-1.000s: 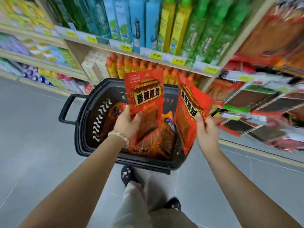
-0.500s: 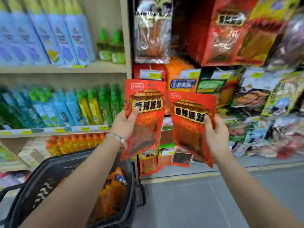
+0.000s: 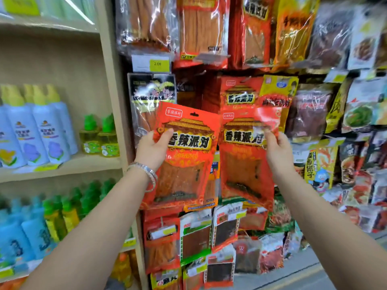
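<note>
Raised since the earlier frame, the left packet (image 3: 184, 162) and right packet (image 3: 245, 164) now sit side by side before the hanging snacks (image 3: 310, 114). Fingers of my left hand (image 3: 150, 150) pinch the left packet; my right hand (image 3: 279, 152) pinches the right packet.

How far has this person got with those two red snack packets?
Done: both packets are picked up. In hand: the left hand grips the left packet and the right hand the right packet, raised before a matching hanging packet. Left: neither is hung up yet, it seems.
</note>
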Demonstrator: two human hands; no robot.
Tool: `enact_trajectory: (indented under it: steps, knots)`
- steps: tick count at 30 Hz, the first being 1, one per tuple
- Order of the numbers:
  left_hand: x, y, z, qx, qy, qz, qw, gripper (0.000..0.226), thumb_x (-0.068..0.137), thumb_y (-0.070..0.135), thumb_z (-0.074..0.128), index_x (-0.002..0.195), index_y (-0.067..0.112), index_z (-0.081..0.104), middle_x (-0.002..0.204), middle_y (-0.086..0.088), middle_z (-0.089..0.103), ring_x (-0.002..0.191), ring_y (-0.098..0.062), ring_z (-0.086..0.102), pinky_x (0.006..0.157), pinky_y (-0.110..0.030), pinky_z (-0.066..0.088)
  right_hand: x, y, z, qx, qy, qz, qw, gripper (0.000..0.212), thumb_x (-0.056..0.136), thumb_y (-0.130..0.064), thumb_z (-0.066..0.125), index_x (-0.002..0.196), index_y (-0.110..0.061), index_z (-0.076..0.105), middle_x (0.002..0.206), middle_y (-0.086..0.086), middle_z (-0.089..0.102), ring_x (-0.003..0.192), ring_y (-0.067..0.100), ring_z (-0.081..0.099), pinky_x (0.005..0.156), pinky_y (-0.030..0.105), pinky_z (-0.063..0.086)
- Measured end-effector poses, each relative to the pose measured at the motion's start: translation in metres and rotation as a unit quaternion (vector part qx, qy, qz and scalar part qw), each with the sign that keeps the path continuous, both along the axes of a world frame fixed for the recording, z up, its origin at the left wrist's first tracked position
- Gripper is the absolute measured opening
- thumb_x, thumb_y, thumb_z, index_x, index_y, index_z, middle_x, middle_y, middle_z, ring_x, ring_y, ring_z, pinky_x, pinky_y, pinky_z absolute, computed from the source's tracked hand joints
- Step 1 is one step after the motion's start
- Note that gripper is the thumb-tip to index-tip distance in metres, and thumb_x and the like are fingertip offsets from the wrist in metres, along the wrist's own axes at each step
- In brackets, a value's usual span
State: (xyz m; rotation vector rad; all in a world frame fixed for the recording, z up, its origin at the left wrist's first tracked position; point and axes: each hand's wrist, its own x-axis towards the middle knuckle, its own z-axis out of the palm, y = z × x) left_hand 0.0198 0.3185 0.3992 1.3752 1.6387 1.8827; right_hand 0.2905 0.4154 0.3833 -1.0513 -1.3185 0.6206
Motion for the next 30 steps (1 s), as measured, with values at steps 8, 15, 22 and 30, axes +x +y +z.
enact_trajectory:
  steps: [8, 15, 22, 30]
  knots:
    - [0.007, 0.057, 0.037, 0.01, 0.002, -0.045, 0.999, 0.022, 0.085, 0.047, 0.058, 0.077, 0.027, 0.065, 0.079, 0.004, 0.072, 0.078, -0.021, 0.068, 0.073, -0.036, 0.054, -0.004, 0.061, 0.051, 0.032, 0.052, -0.005, 0.998, 0.023, 0.098, -0.034, 0.041, 0.08, -0.021, 0.043, 0.073, -0.013, 0.037, 0.075, 0.01, 0.039, 0.067, 0.028, 0.031]
    - [0.026, 0.1, 0.042, 0.009, -0.024, -0.087, 0.996, 0.024, 0.082, 0.052, 0.058, 0.08, 0.03, 0.069, 0.077, 0.015, 0.072, 0.072, -0.007, 0.068, 0.065, -0.025, 0.053, 0.006, 0.129, 0.076, 0.005, 0.116, 0.046, 0.992, 0.02, 0.095, -0.035, 0.044, 0.077, -0.028, 0.045, 0.078, -0.013, 0.042, 0.075, 0.006, 0.042, 0.067, 0.026, 0.034]
    - [0.057, 0.139, 0.043, 0.016, -0.094, -0.065, 0.993, 0.021, 0.084, 0.043, 0.062, 0.083, 0.024, 0.071, 0.083, 0.006, 0.074, 0.081, -0.017, 0.07, 0.078, -0.037, 0.056, 0.017, 0.194, 0.09, -0.016, 0.116, 0.089, 0.989, 0.012, 0.093, -0.036, 0.046, 0.088, -0.026, 0.048, 0.097, -0.005, 0.047, 0.084, 0.012, 0.045, 0.065, 0.024, 0.034]
    - [0.093, 0.164, 0.044, 0.034, -0.114, -0.039, 0.992, 0.02, 0.086, 0.038, 0.062, 0.071, 0.032, 0.074, 0.08, 0.003, 0.074, 0.075, -0.017, 0.071, 0.063, -0.029, 0.058, 0.026, 0.24, 0.086, -0.063, 0.133, 0.171, 0.974, 0.012, 0.091, -0.033, 0.054, 0.086, -0.022, 0.053, 0.089, -0.004, 0.057, 0.087, 0.018, 0.056, 0.076, 0.032, 0.044]
